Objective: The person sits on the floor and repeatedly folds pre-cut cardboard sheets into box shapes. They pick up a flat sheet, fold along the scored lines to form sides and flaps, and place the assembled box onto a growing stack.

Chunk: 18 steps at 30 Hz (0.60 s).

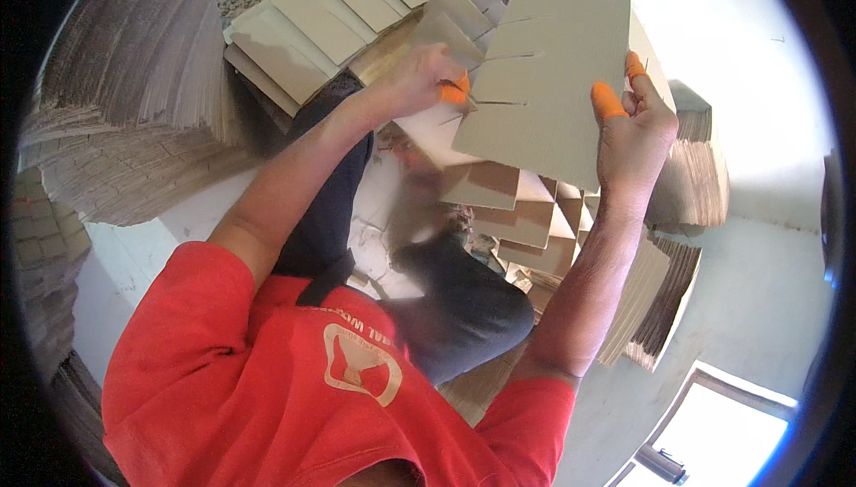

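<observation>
The person holds a grey slotted cardboard sheet (544, 68) up between both hands. The left hand (419, 77) pinches its slotted edge, orange-capped fingertips (455, 92) closed on the board; the right hand (635, 126) clasps the opposite edge, its grip likewise pressed onto the sheet. Below lie assembled cardboard dividers (526, 210) and stacked sheets (303, 28). Held only by its edges, the sheet could buckle or tear at a slot, should either pinch twist.

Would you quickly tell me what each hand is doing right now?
Left hand: closed on the left edge of the slotted cardboard sheet.
Right hand: gripping the same sheet's right edge.
</observation>
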### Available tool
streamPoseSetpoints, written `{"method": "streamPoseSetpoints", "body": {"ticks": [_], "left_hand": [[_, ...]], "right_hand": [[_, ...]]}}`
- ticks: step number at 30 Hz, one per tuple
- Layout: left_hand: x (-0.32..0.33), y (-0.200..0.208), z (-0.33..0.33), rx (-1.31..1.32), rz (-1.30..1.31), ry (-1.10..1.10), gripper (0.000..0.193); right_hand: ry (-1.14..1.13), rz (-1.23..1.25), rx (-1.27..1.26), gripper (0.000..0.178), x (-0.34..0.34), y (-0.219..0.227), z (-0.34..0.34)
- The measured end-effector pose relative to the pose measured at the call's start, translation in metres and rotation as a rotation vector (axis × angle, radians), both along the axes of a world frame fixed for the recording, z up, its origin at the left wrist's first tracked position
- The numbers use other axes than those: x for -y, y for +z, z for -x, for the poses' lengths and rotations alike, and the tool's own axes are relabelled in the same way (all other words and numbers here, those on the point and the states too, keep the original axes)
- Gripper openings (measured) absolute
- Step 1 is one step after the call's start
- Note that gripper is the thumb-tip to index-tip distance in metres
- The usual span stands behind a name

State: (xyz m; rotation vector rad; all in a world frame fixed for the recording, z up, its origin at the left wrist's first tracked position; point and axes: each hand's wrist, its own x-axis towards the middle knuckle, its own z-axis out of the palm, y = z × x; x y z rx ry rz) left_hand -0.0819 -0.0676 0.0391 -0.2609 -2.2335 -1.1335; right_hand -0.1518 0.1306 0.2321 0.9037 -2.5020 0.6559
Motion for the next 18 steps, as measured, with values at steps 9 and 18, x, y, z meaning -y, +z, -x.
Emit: {"method": "streamPoseSetpoints", "body": {"ticks": [9, 18], "left_hand": [[-0.002, -0.001, 0.001, 0.034, -0.05, -0.024, 0.015], [-0.003, 0.007, -0.005, 0.088, -0.066, 0.011, 0.013]], "right_hand": [[0.005, -0.081, 0.014, 0.053, 0.012, -0.008, -0.007], [0.097, 0.046, 0.183, 0.051, 0.02, -0.03, -0.011]]}}
